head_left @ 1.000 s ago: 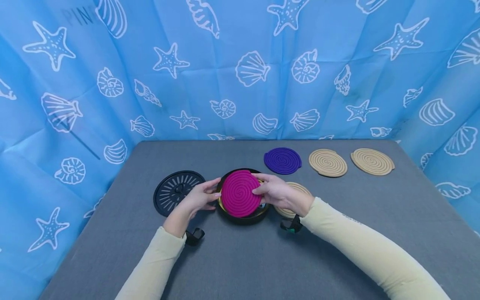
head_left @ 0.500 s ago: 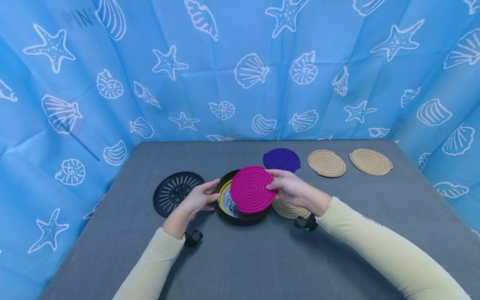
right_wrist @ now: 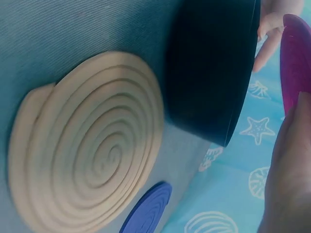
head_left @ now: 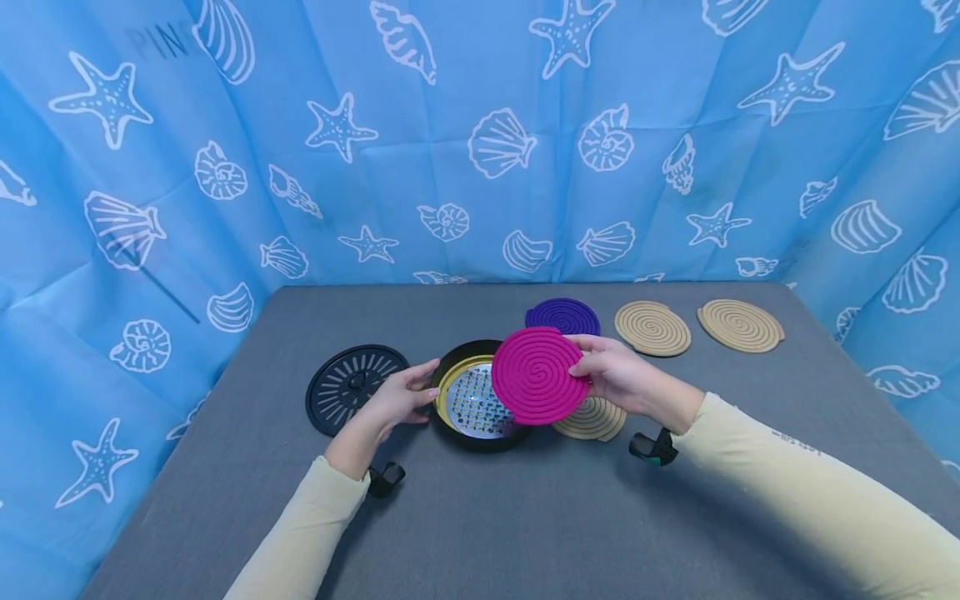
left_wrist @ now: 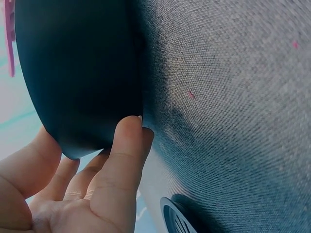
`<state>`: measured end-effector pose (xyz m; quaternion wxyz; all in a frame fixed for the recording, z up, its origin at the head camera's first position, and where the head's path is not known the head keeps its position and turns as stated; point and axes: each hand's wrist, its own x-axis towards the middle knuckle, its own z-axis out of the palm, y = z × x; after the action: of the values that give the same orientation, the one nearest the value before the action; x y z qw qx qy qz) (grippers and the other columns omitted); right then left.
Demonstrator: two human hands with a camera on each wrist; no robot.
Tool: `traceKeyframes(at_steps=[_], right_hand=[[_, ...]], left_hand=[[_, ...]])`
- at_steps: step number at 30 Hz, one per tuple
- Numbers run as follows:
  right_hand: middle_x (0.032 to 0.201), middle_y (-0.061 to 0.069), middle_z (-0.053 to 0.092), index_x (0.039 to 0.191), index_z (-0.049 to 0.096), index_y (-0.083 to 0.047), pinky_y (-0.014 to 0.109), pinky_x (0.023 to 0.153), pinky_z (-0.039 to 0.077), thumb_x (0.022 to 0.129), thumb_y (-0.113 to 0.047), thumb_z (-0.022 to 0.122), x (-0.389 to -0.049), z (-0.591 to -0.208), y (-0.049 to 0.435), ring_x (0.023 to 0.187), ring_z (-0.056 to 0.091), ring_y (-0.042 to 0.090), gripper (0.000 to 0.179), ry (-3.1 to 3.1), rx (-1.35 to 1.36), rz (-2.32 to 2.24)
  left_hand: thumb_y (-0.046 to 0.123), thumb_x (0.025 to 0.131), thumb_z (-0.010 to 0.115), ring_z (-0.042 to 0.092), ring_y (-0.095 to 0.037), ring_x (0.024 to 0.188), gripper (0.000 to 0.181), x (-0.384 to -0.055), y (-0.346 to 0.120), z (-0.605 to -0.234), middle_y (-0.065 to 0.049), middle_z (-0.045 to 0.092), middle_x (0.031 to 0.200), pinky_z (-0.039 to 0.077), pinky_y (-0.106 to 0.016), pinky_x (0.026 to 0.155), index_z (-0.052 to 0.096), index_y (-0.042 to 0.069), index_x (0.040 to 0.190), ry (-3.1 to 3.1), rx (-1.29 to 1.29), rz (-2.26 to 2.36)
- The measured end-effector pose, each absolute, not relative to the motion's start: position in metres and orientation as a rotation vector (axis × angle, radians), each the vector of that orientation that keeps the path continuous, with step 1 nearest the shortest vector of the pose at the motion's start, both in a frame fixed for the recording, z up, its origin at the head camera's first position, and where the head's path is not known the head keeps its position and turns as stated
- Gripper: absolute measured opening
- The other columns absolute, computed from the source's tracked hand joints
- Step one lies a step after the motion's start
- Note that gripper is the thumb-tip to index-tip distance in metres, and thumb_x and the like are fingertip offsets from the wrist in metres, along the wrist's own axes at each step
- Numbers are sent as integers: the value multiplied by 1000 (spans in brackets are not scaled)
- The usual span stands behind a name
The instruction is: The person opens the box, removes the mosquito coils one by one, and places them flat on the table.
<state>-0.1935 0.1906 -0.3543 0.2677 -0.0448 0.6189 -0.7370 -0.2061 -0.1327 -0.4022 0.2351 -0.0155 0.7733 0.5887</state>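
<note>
My right hand (head_left: 622, 372) pinches the right edge of a magenta mosquito coil (head_left: 537, 375), flat and spiral. It is raised above the table and overlaps the right rim of a round black tin, the coil holder (head_left: 480, 443). Inside the holder show a yellow ring and a silvery, dark-dotted bottom (head_left: 477, 402). Around the holder's left side curve the fingers and thumb of my left hand (head_left: 390, 402); the left wrist view has them at its black wall (left_wrist: 77, 73). In the right wrist view, the magenta coil (right_wrist: 295, 58) shows at the right edge.
Left of the holder lies a slotted black lid (head_left: 352, 387). A beige coil (head_left: 592, 419) lies just right of the holder, partly hidden. Behind are a purple coil (head_left: 562, 315) and two beige coils, one nearer (head_left: 654, 327) and one further right (head_left: 741, 325). A blue curtain hangs behind.
My right hand has carried the magenta coil rightward from over the holder, uncovering the yellow ring and dotted bottom. My left hand stays at the holder's left side.
</note>
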Motion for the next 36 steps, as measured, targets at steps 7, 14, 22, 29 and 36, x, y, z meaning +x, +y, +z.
traceKeyframes(at_steps=[7, 14, 22, 29, 36], right_hand=[[106, 3, 65, 152, 10, 7, 26, 70, 56, 91, 11, 41, -189, -347, 205, 81, 68, 12, 68, 1719, -103, -1986], [104, 1, 66, 152, 9, 6, 26, 71, 55, 92, 10, 41, -189, -347, 220, 81, 67, 12, 68, 1725, -81, -1993], [99, 2, 68, 151, 9, 9, 26, 70, 56, 94, 9, 40, -190, -350, 237, 79, 68, 11, 65, 1697, -70, -2014], [98, 1, 69, 151, 9, 7, 27, 72, 56, 97, 7, 41, -187, -349, 250, 81, 68, 11, 63, 1684, -13, -2046], [100, 1, 67, 150, 11, 6, 27, 74, 56, 97, 5, 42, -184, -348, 264, 84, 67, 11, 61, 1707, 14, -2047]], left_hand=[[6, 99, 53, 40, -38, 134, 55, -205, -133, -402, -20, 36, 151, 51, -48, 92, 36, 15, 151, 2111, -35, 1625], [6, 100, 52, 43, -38, 131, 55, -205, -132, -400, -21, 38, 150, 51, -47, 91, 35, 14, 152, 2119, -25, 1624], [7, 100, 52, 44, -39, 131, 55, -205, -132, -400, -22, 38, 149, 51, -47, 91, 35, 15, 151, 2132, -25, 1617], [7, 100, 52, 43, -39, 131, 55, -205, -132, -400, -22, 38, 149, 51, -47, 91, 35, 15, 151, 2129, -22, 1614], [8, 100, 52, 43, -39, 132, 55, -205, -133, -401, -22, 37, 150, 50, -47, 92, 35, 15, 152, 2128, -8, 1617]])
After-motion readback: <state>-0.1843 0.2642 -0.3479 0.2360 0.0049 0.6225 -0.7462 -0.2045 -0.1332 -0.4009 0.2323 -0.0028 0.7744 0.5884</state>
